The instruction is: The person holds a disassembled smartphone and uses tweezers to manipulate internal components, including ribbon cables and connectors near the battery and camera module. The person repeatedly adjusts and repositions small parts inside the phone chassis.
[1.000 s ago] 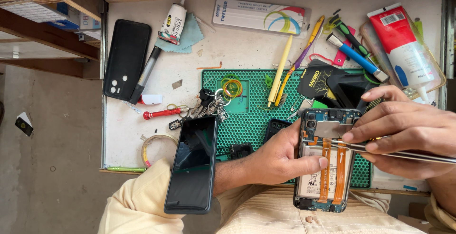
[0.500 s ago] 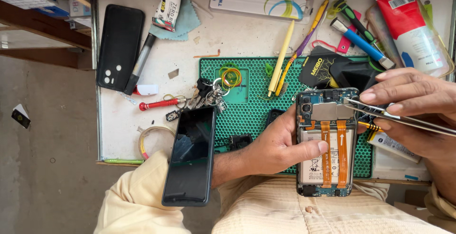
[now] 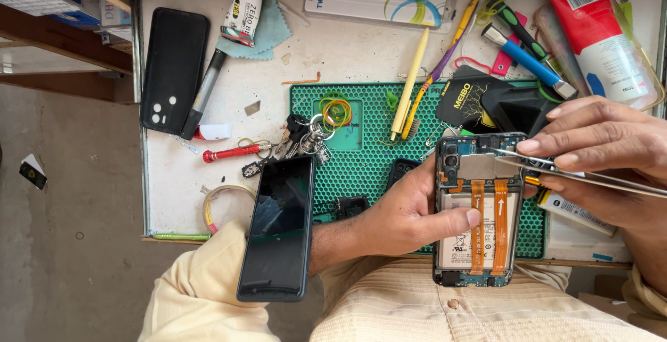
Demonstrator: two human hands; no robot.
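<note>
Grey concrete floor (image 3: 69,245) lies left of a white counter (image 3: 347,43) crowded with repair gear, and a wooden shelf edge shows at the far left. From left to right the counter carries a black phone back cover (image 3: 174,68), a red screwdriver (image 3: 233,152), a roll of tape (image 3: 219,199), a bunch of keys (image 3: 306,134) and a green perforated mat (image 3: 361,154); a dark phone screen (image 3: 278,227) overhangs the near edge. The left hand (image 3: 399,213) is clamped on the opened phone (image 3: 478,210), thumb pressed on the battery beside two orange flex cables (image 3: 488,224). This phone sits at the near right, partly off the counter, above the person's lap. The right hand (image 3: 597,151) is closed on metal tweezers (image 3: 556,168), with the tips at the metal shield near the camera module. Risk: a slip of the tips could scratch the board or tear a flex cable. Thumb pressure could stress the battery. The overhanging screen could fall if nudged.
</note>
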